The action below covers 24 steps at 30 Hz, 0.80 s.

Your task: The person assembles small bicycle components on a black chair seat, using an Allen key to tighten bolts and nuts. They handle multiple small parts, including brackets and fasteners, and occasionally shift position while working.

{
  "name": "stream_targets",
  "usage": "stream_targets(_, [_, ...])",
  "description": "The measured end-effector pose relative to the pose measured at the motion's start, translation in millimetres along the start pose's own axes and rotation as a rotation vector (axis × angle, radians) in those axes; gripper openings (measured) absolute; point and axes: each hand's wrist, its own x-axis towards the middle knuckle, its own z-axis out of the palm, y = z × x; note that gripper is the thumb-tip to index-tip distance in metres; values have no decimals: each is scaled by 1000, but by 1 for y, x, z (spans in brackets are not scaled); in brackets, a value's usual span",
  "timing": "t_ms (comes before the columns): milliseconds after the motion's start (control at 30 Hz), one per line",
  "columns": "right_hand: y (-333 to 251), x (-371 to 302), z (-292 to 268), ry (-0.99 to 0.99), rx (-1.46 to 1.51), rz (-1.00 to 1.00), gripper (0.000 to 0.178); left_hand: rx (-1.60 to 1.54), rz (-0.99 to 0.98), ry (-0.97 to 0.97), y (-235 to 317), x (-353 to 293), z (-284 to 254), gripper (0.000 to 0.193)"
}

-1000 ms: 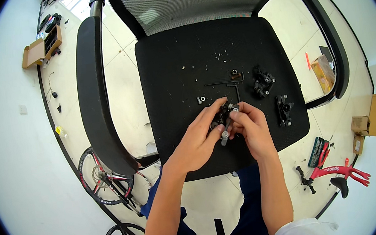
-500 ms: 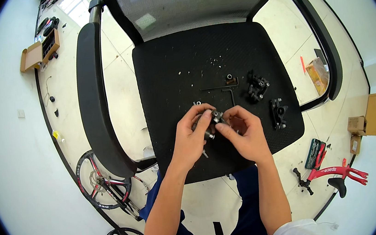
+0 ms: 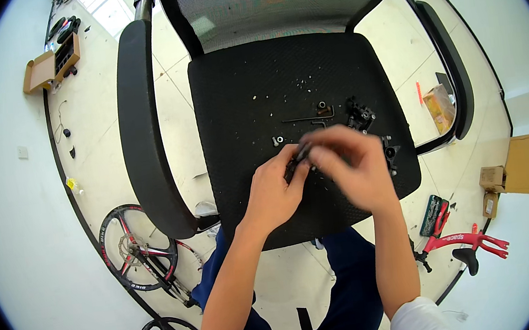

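Head view: the left hand (image 3: 275, 188) pinches a small dark part (image 3: 301, 154) between thumb and fingers over the middle of the black seat (image 3: 236, 90), while the right hand (image 3: 357, 162) is blurred, its fingers curled beside the part, and whether they grip it cannot be told. If that left pinch slackened under a crooked tug, the part could drop and knock the loose bolt (image 3: 275, 141) and nut (image 3: 280, 140) close by; farther out, a careless right-hand swing could nudge the long hex key (image 3: 305, 119) or the nearby black mechanical assembly (image 3: 358, 115).
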Motion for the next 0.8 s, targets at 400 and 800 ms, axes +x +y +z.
stream_targets(400, [14, -31, 17, -106, 380, 406, 22, 535, 484, 247, 9, -4, -22, 27])
stream_targets(800, [22, -26, 40, 178, 526, 293, 26, 389, 317, -15, 14, -9, -29, 45])
